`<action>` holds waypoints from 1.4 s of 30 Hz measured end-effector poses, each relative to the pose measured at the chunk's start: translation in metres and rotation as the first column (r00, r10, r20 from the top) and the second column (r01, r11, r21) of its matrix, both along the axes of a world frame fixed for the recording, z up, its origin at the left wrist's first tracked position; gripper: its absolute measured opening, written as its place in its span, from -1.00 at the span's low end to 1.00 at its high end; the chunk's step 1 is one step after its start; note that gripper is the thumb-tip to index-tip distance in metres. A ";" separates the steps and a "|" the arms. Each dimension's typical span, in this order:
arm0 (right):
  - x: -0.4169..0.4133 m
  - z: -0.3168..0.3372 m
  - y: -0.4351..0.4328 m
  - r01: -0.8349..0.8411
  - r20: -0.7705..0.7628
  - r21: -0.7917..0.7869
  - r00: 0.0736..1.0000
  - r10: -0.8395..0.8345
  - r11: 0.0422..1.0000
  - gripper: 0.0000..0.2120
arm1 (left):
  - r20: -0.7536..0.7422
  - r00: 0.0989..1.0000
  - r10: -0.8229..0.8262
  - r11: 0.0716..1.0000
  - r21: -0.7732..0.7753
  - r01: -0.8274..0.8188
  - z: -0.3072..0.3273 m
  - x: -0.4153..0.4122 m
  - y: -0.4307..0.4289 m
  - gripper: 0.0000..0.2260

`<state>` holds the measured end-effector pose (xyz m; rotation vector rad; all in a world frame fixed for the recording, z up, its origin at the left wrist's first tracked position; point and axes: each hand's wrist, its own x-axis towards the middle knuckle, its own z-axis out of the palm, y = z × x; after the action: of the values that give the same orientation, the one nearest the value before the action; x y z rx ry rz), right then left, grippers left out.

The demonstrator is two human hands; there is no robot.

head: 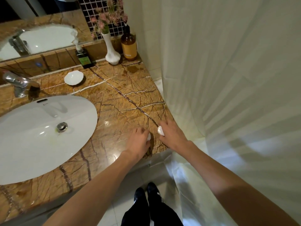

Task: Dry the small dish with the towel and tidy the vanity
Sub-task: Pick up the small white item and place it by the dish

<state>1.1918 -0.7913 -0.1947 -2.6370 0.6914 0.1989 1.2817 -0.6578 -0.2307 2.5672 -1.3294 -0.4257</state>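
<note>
Place: a bathroom, seen at the vanity.
Counter: brown marble vanity top (127,101) with dark and white veins.
Basin: white oval sink (32,136) set under the counter, with a metal drain (62,126).
Tap: chrome faucet (17,84) behind the sink.
Wall: a mirror (40,33) above the counter, and dark small tiles (101,17) beside it.
Toiletries: amber pump bottle (129,45), dark bottle (84,58), white vase (112,51) with pink flowers.
Side: pale shower curtain (228,70) hanging at the right.

bare forearms (no sleeves), dark trousers (156,214), black shoes (140,195) with white trim.
</note>
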 end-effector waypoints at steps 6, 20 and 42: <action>0.005 0.001 0.001 -0.009 0.004 0.004 1.000 0.009 1.000 -0.48 | -0.043 0.999 0.031 0.999 0.009 -0.031 -0.001 -0.002 -0.007 -0.60; 0.064 0.006 0.015 -0.130 0.063 0.024 0.990 0.128 0.991 -0.52 | -0.046 0.976 0.215 0.972 -0.091 -0.218 0.013 0.045 0.010 -0.59; 0.312 0.017 0.102 -0.289 0.054 0.041 0.957 0.286 0.957 -0.63 | -0.053 0.878 0.475 0.869 -0.132 -0.477 0.034 0.261 0.119 -0.72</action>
<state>1.5035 -0.6896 -0.1780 -2.6758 0.2797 0.2315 1.5428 -0.5385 -0.1971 2.6345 -0.6437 -0.2485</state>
